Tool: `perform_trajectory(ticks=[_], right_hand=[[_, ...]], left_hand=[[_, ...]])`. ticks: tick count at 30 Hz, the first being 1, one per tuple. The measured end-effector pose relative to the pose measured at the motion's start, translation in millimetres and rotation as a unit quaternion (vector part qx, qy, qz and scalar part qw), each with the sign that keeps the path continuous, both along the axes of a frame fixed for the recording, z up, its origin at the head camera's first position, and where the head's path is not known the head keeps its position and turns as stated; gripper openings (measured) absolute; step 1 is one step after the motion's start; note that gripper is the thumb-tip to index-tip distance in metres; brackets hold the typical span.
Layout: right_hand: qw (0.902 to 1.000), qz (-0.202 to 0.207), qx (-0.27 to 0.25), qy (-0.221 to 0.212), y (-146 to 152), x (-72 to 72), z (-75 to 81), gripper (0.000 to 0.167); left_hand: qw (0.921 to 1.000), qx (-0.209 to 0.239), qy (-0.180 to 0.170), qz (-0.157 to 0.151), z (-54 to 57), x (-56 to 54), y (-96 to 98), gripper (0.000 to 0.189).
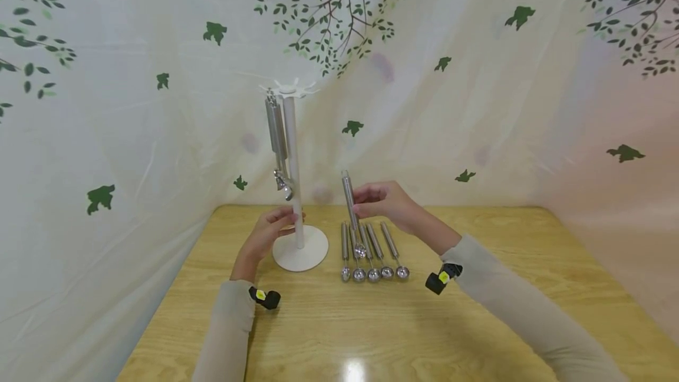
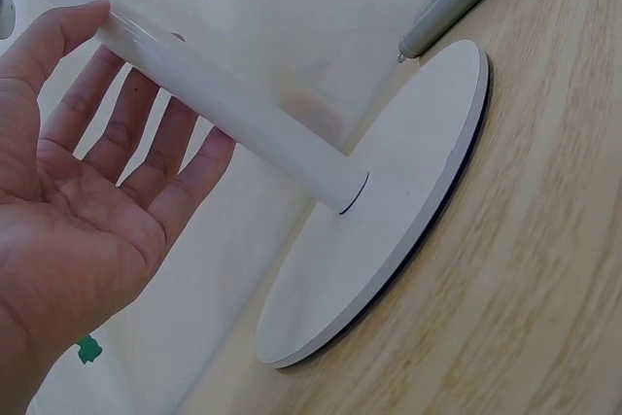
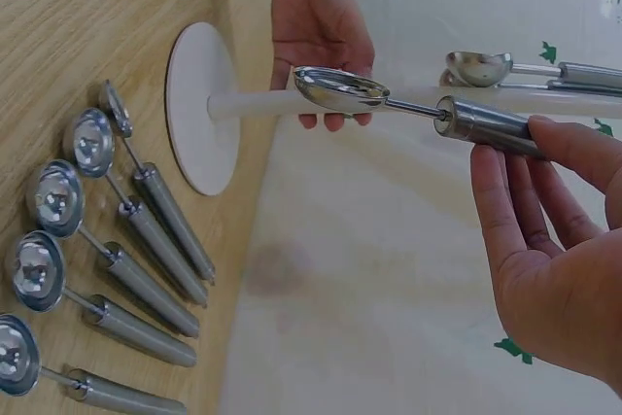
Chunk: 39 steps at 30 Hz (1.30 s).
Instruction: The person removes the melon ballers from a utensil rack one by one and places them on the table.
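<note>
My right hand (image 1: 389, 202) pinches the steel handle of a melon baller (image 3: 486, 126) between thumb and fingertips, lifted off the table with its round bowl pointing down. A white stand (image 1: 290, 140) with a round base stands to its left. Around the stand's pole my left hand (image 2: 107, 162) has its thumb on one side and its fingers behind. Several more melon ballers (image 1: 274, 128) hang from the left side of the hooked top. Below the right hand, a row of melon ballers (image 3: 146, 284) lies on the table, handles toward the back.
The wooden table (image 1: 339, 323) reaches back to a pale curtain (image 1: 159, 152) printed with leaves and branches. The stand's flat base (image 1: 313, 252) rests left of the row, near the table's back edge.
</note>
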State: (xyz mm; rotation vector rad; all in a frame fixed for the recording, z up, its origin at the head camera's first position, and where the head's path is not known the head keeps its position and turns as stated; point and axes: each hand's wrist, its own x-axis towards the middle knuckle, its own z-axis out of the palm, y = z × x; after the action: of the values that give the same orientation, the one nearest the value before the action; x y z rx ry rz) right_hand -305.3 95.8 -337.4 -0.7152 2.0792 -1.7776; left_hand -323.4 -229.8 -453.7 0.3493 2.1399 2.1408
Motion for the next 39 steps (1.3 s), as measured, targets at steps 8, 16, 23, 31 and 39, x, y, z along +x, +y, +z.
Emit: perform_trajectory(ticks=[8, 16, 23, 31, 39], right_hand=[[0.9983, -0.011, 0.020, -0.054, 23, 2.1, -19.0, 0.038], [0.9956, -0.028, 0.040, -0.080, 53, 0.5, -40.6, 0.042], [0.9942, -0.039, 0.039, -0.093, 80, -0.6, -52.2, 0.046], [0.9917, -0.049, 0.006, -0.119, 107, -5.7, -58.3, 0.048], [0.9912, -0.049, -0.016, -0.122, 126, -12.9, -65.3, 0.030]], left_hand=[[1.0000, -0.003, 0.000, -0.003, 1.7, 0.3, -0.2, 0.044], [1.0000, -0.002, 0.004, -0.005, 1.3, 1.2, -0.1, 0.042], [0.9999, -0.012, 0.006, -0.003, -1.8, -1.1, -1.7, 0.044], [0.9998, -0.003, -0.015, -0.016, -1.7, -3.6, -2.3, 0.047], [0.9990, 0.002, -0.028, -0.035, -2.9, -5.1, -5.6, 0.049]])
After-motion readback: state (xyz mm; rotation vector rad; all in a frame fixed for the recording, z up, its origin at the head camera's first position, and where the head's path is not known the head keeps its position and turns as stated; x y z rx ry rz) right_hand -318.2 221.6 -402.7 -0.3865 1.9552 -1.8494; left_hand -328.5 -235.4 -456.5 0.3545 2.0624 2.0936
